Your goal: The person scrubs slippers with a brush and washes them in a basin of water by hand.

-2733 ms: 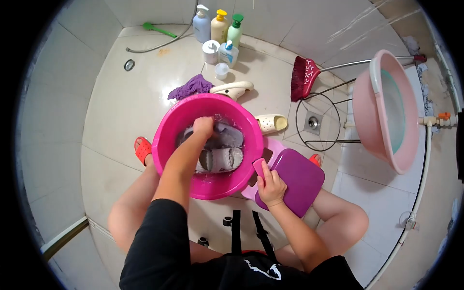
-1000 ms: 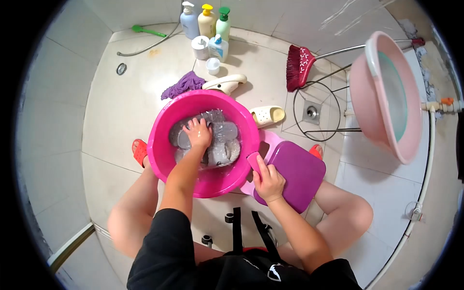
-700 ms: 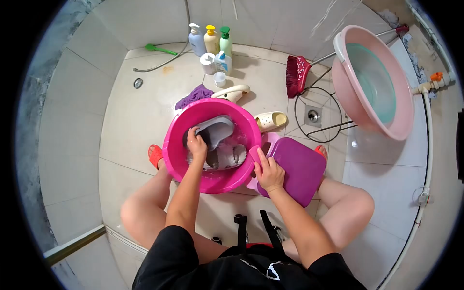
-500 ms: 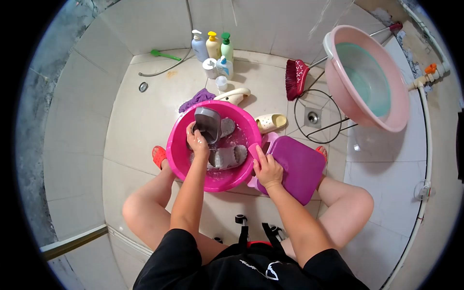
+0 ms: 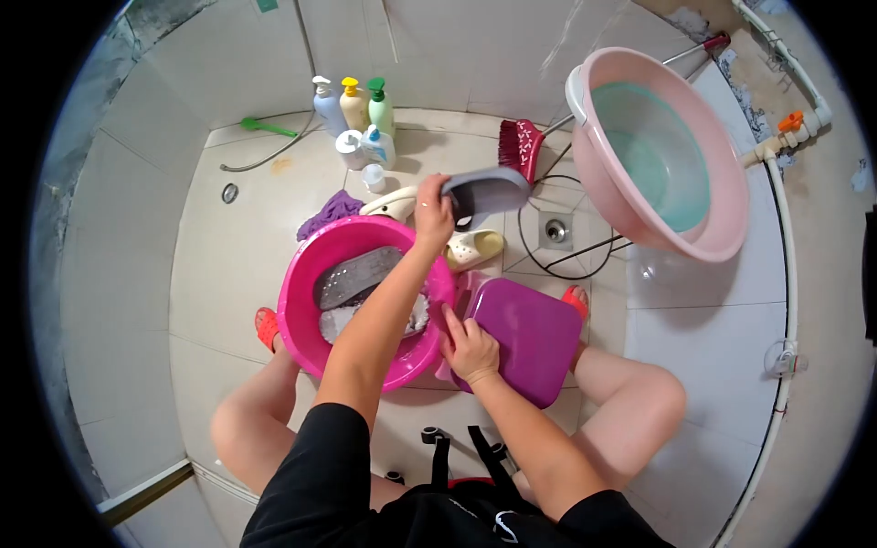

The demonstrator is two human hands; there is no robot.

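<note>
My left hand (image 5: 433,215) grips a grey slipper (image 5: 501,190) by one end, above and beyond the far right side of the pink basin (image 5: 301,251). Inside the basin lie another grey slipper (image 5: 358,276) and more grey footwear (image 5: 340,323), partly hidden by my left forearm. My right hand (image 5: 471,351) is closed on the basin's right rim, beside a purple stool (image 5: 530,338). Below the held slipper, on the floor, rest a cream clog (image 5: 475,247) and a second cream clog (image 5: 391,205), the latter partly covered by my hand.
Several pump bottles (image 5: 354,105) stand near the back wall. A purple cloth (image 5: 329,214) lies behind the basin. To the right, a large pale pink tub (image 5: 731,183) leans over a wire stand (image 5: 603,268) and floor drain (image 5: 554,230). A red broom (image 5: 521,146) stands behind.
My left hand has lifted the grey slipper out of the basin and carried it up and right, past the rim. My right hand stays at the basin's rim. The view has shifted somewhat.
</note>
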